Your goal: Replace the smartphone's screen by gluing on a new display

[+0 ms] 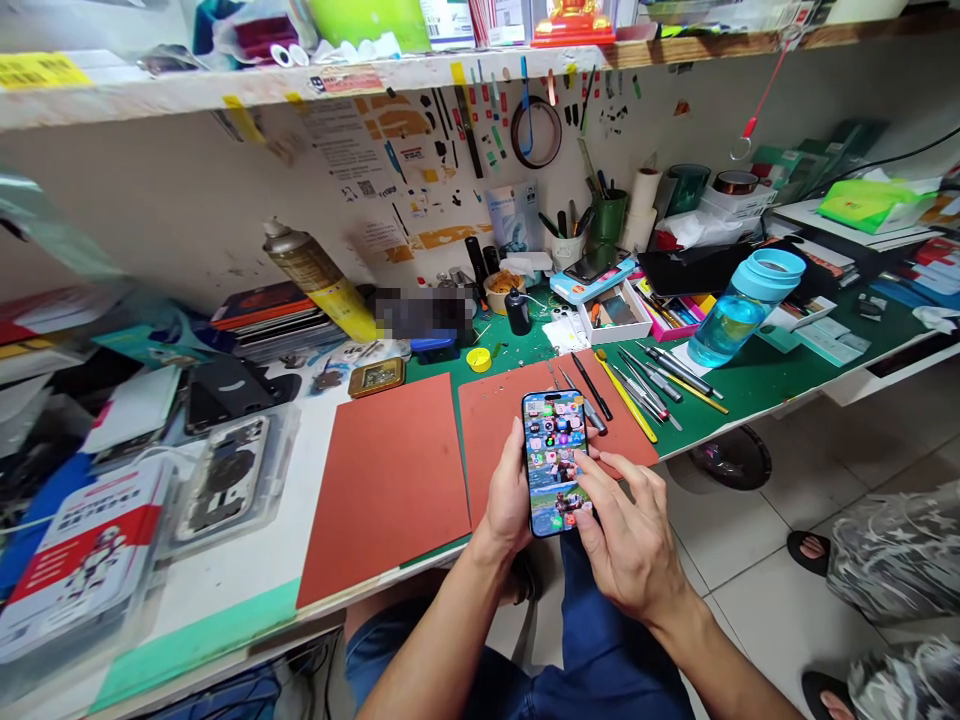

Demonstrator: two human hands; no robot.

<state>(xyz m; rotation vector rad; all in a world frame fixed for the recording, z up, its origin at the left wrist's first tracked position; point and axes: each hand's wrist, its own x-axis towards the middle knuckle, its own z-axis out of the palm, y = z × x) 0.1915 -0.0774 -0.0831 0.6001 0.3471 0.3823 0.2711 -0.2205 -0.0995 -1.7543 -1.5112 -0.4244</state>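
A smartphone [551,455] with a lit home screen of app icons is held upright at the bench's front edge. My left hand [507,495] is wrapped round its left side and lower back. My right hand [628,530] hovers over the screen's right side with its fingers apart. Whether a fingertip touches the glass I cannot tell. Behind the phone lie two reddish-brown mats [390,480] on the bench. On the right mat are a black pen-like tool [592,385] and a yellow-handled brush [626,395]. Several tweezers and screwdrivers [652,380] lie farther right.
A blue water bottle [739,310] stands at the right, with small parts boxes [615,312] beside it. At the left are a spray can [322,280], an opened phone housing [225,470] and a clear plastic case [82,560]. A shelf [405,70] overhangs the bench. Another person's feet [814,548] show at right.
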